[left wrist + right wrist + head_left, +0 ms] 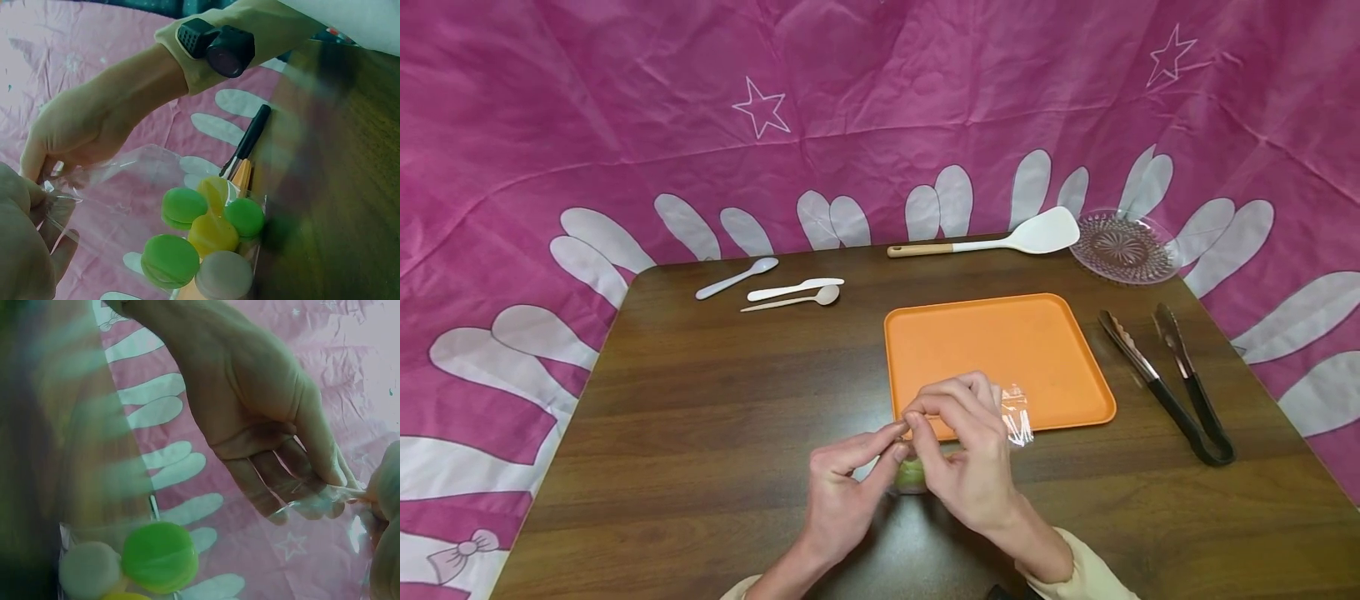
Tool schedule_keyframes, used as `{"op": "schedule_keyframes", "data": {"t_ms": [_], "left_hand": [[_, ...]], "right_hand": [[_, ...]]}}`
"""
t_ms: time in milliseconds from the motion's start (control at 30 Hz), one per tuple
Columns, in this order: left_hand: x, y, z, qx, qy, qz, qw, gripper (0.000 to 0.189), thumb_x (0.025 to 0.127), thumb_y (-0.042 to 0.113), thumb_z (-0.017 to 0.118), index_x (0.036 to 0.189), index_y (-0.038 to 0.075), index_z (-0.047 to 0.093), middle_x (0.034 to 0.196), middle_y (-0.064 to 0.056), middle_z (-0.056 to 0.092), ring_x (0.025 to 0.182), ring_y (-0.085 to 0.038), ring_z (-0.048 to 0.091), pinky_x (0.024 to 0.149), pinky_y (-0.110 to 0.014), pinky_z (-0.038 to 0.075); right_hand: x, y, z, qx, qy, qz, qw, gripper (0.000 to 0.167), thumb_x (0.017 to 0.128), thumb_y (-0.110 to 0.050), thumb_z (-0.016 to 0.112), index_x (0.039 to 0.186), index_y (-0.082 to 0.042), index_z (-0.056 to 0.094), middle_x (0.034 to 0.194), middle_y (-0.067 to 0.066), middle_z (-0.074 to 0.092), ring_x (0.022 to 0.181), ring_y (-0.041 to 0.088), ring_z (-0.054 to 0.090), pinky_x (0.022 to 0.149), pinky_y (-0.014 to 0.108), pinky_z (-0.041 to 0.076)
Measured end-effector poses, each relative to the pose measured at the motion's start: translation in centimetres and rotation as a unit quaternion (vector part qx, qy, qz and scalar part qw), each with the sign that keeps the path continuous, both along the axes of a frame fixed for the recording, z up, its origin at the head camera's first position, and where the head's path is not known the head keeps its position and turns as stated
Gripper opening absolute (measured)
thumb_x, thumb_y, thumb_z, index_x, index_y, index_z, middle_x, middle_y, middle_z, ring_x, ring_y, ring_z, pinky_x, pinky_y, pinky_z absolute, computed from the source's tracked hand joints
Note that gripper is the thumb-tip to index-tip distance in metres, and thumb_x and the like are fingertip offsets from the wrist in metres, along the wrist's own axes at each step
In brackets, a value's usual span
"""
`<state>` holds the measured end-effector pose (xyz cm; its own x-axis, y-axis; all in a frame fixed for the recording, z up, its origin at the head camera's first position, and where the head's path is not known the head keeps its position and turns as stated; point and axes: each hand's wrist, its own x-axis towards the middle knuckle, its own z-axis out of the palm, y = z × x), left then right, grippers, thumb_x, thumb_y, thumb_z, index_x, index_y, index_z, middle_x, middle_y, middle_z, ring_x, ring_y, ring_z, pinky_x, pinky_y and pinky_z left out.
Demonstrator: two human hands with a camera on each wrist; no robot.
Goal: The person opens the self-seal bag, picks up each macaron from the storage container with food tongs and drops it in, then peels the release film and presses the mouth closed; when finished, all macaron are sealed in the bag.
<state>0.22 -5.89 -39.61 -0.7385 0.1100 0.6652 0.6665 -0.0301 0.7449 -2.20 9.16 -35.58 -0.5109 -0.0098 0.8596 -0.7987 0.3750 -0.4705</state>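
Clear bag (pixel 156 206) of macarons (pixel 206 234) hangs over the table's near edge, just beside the orange tray (pixel 1000 350). Left hand (pixel 842 492) and right hand (pixel 970 450) both pinch its mouth with fingertips. Judgement: peel evenly (film looks thin). Open room left; tongs (pixel 1172 383) sit right.
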Motion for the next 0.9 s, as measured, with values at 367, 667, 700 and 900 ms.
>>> {"op": "schedule_keyframes", "data": {"t_ms": [367,667,700,900], "left_hand": [[0.3,-0.3,-0.3,0.063,-0.062,-0.002,0.9961,0.030,0.087,-0.019,0.064,0.113,-0.009,0.071,0.088,-0.023,0.073,0.085,-0.019,0.074,0.076,-0.030,0.057],[0.2,-0.7,-0.5,0.079,-0.072,-0.011,0.9943,0.027,0.088,-0.019,0.062,0.113,-0.012,0.070,0.087,-0.025,0.072,0.082,-0.019,0.074,0.075,-0.029,0.057],[0.2,-0.7,-0.5,0.078,-0.076,-0.011,0.9940,0.026,0.088,-0.019,0.063,0.113,-0.012,0.070,0.087,-0.024,0.072,0.082,-0.019,0.074,0.075,-0.029,0.057],[0.1,-1.0,-0.5,0.076,-0.087,-0.014,0.9932,0.026,0.089,-0.018,0.063,0.112,-0.009,0.071,0.086,-0.024,0.072,0.082,-0.019,0.074,0.075,-0.029,0.057]], "right_hand": [[-0.7,2.8,1.0,-0.115,-0.098,-0.012,0.9884,0.013,0.096,0.002,0.062,0.084,0.006,0.066,0.081,0.010,0.065,0.081,0.018,0.057,0.076,0.026,0.043],[-2.0,8.5,1.4,-0.310,-0.136,-0.020,0.9409,0.015,0.096,0.004,0.062,0.090,0.018,0.061,0.075,0.009,0.065,0.067,0.016,0.060,0.067,0.020,0.050],[-2.1,9.2,1.4,-0.330,-0.130,-0.021,0.9347,0.015,0.095,0.004,0.063,0.090,0.018,0.061,0.074,0.011,0.064,0.064,0.017,0.059,0.065,0.021,0.050],[-2.6,13.3,1.2,-0.442,-0.106,-0.044,0.8896,0.015,0.093,0.005,0.066,0.088,0.018,0.061,0.068,0.016,0.062,0.052,0.018,0.056,0.052,0.020,0.051]]}}
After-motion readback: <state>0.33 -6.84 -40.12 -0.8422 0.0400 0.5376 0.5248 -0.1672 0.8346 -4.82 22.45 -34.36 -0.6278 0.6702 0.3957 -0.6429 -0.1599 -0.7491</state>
